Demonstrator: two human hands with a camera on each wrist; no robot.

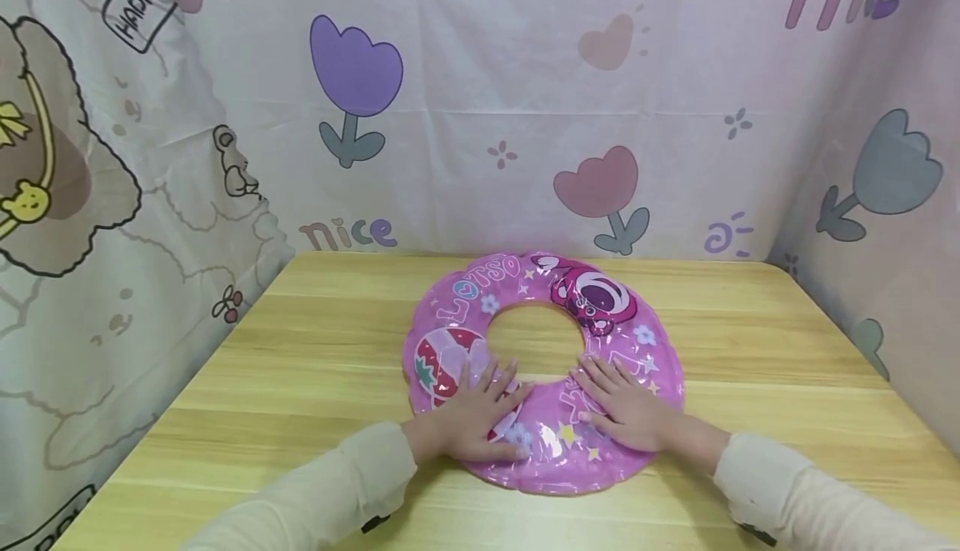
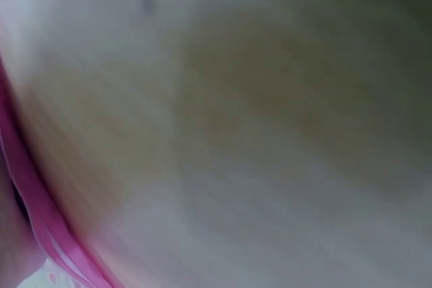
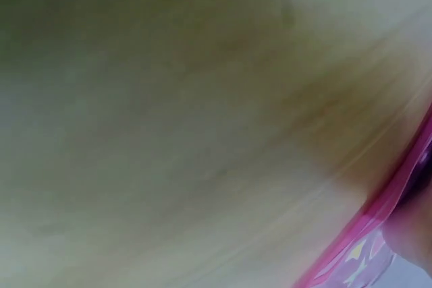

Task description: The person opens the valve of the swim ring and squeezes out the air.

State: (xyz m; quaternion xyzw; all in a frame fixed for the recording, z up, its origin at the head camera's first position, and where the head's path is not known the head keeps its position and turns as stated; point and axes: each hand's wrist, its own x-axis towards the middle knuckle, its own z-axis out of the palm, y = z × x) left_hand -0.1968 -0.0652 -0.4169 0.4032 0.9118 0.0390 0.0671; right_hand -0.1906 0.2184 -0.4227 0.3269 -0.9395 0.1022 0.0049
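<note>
A pink inflatable swim ring [image 1: 551, 472] lies flat on the wooden table, printed with a bear, strawberries, stars, flowers and the word LOTSO. My left hand [image 1: 480, 413] rests on its near left part with fingers spread, over the strawberry print. On the near right part my right hand [image 1: 626, 405] lies palm down, fingers straight and pointing toward the hole. In the left wrist view the pink rim [image 2: 47, 220] of the ring shows at the lower left edge. The right wrist view has the ring's rim [image 3: 378, 214] at its lower right, with part of the hand beside it.
The light wooden table [image 1: 300, 368] extends around the ring on all sides. A printed cloth [image 1: 480, 59] with tulips, hearts and lettering hangs behind the table and along both sides.
</note>
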